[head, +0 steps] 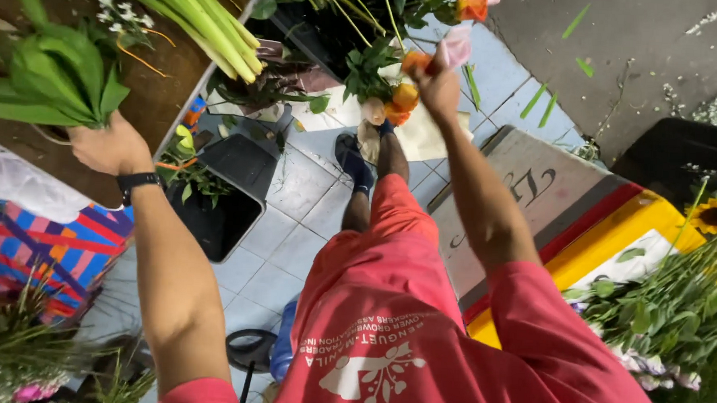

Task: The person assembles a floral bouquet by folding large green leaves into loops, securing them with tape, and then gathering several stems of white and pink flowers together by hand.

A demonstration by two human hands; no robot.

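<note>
My left hand (107, 146), with a black band on the wrist, grips a bunch of broad green leaves (49, 79) over a brown table (157, 96). My right hand (438, 82) is stretched forward and closed on rose stems; orange roses (403, 99) and a pink rose (455, 46) cluster around it, above a black bucket of flowers (334, 31). I wear a pink shirt and shorts, and my dark shoe (352, 159) stands on the pale tiled floor.
Thick green stems (201, 17) lie on the table. A black bin (226, 192) with leafy cuttings stands below it. A sunflower (712, 215) and green-stemmed flowers (676, 312) fill the right. A yellow and red box (607, 228) and a striped bag (46, 248) flank me.
</note>
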